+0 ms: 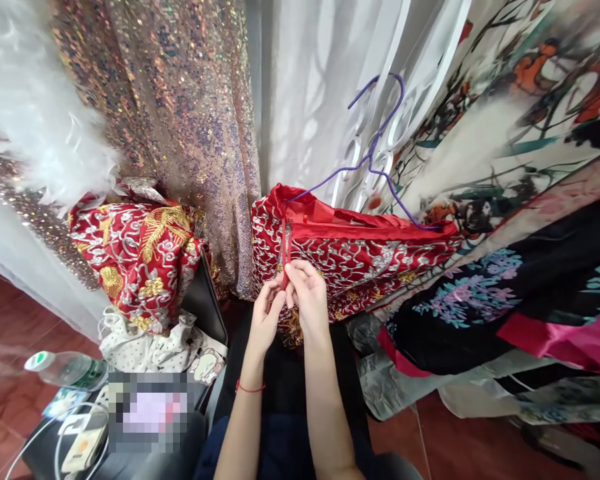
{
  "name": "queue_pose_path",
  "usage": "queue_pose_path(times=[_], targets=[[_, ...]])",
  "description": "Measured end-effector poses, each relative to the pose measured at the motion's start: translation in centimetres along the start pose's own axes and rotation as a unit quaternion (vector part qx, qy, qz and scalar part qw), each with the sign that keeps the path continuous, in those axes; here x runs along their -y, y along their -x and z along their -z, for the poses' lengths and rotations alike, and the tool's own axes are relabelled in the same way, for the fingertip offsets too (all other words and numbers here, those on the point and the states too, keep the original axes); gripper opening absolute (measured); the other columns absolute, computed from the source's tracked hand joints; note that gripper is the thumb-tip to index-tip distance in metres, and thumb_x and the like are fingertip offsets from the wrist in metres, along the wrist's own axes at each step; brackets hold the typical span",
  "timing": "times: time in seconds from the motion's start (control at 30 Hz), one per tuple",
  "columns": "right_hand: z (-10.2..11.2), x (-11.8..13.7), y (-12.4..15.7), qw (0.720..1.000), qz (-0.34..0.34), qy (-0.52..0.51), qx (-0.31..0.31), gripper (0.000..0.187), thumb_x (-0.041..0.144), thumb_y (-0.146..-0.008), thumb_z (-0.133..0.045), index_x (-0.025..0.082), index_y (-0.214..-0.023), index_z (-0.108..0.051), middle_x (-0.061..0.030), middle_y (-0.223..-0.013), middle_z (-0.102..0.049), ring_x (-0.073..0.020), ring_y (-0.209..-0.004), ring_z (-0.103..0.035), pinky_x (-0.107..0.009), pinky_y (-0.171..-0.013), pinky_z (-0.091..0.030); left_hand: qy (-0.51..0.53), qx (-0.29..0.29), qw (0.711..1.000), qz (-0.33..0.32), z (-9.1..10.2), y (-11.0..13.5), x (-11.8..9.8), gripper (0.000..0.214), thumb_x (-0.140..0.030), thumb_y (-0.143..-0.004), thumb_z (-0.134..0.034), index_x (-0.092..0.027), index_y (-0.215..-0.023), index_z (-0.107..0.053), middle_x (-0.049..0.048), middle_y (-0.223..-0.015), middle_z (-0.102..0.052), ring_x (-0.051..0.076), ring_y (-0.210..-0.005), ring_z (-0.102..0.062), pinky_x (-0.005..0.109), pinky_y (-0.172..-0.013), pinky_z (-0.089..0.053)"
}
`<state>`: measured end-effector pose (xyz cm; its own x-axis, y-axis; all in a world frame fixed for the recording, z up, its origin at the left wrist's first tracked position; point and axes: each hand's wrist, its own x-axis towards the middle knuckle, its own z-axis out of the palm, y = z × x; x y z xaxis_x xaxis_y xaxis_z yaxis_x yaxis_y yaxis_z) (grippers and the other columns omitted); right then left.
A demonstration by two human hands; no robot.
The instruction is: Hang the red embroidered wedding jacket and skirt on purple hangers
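Observation:
A red garment (360,257) with silver and gold embroidery hangs on a purple wire hanger (375,150) in front of me. A red zipper (285,243) runs down its left edge. My left hand (267,313) and my right hand (307,293) meet at the lower end of that zipper. Both are closed in a pinch on the red cloth there. A red string circles my left wrist.
A second red embroidered garment (140,253) lies heaped on a chair at left, over white cloth. Sequined fabric (180,107) and white curtain hang behind. Printed and floral garments (505,293) hang at right. A water bottle (67,370) and charger cables lie low left.

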<state>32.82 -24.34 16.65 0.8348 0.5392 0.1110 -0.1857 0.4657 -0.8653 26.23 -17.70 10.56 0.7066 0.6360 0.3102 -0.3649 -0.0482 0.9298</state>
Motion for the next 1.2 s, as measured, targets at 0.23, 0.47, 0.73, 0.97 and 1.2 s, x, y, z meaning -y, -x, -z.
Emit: queue_pose_path(times=[0.23,0.47,0.73,0.97,1.2], targets=[[2.6,-1.3,1.7,0.999,-0.01,0.029,0.04,0.028,0.046,-0.085,-0.07,0.02,-0.085,-0.06,0.0031,-0.075,-0.068,-0.0048,-0.037,-0.055,-0.017,-0.039,-0.041,-0.042,0.021,0.999,0.007,1.0,0.6,0.2,0.03,-0.045,-0.091,-0.065,-0.02,-0.108,-0.068,0.0065,-0.106,-0.071,0.018,-0.1,-0.067,0.031,-0.095,-0.051],[2.5,-2.1,2.0,0.997,0.005,0.039,0.063,0.021,0.039,-0.081,-0.076,0.021,-0.088,-0.069,0.0017,-0.075,-0.07,-0.0055,-0.041,-0.054,-0.019,-0.043,-0.045,-0.069,-0.018,0.997,0.013,0.9,0.6,-0.2,0.041,-0.055,-0.096,-0.05,-0.018,-0.101,-0.068,0.0044,-0.093,-0.07,0.016,-0.086,-0.064,0.026,-0.083,-0.051],[2.5,-2.5,2.2,0.993,-0.047,0.002,0.108,0.03,0.046,-0.079,-0.076,0.02,-0.077,-0.062,-0.0004,-0.082,-0.07,-0.007,-0.038,-0.055,-0.02,-0.035,-0.044,-0.081,-0.01,0.997,0.007,1.8,0.5,-0.7,0.03,-0.045,-0.096,-0.056,-0.018,-0.086,-0.064,0.0016,-0.082,-0.066,0.013,-0.078,-0.062,0.024,-0.078,-0.051],[2.8,-2.5,2.3,0.943,0.157,0.292,0.007,0.01,0.032,-0.084,-0.072,0.022,-0.085,-0.075,0.0009,-0.084,-0.049,-0.0036,-0.052,-0.043,-0.022,-0.049,-0.039,-0.087,0.039,0.994,-0.054,2.2,0.7,-0.4,0.027,-0.036,-0.093,-0.063,-0.023,-0.116,-0.066,0.008,-0.12,-0.062,0.021,-0.116,-0.06,0.035,-0.105,-0.048],[3.6,-2.7,2.8,0.934,0.143,0.324,0.038,0.013,0.029,-0.097,-0.05,0.023,-0.109,-0.052,0.0006,-0.083,-0.06,-0.0088,-0.061,-0.06,-0.02,-0.056,-0.046,-0.079,-0.088,0.991,-0.065,1.4,0.6,-0.6,0.013,-0.032,-0.096,-0.06,-0.02,-0.097,-0.065,0.0047,-0.103,-0.066,0.016,-0.102,-0.064,0.031,-0.098,-0.051]])
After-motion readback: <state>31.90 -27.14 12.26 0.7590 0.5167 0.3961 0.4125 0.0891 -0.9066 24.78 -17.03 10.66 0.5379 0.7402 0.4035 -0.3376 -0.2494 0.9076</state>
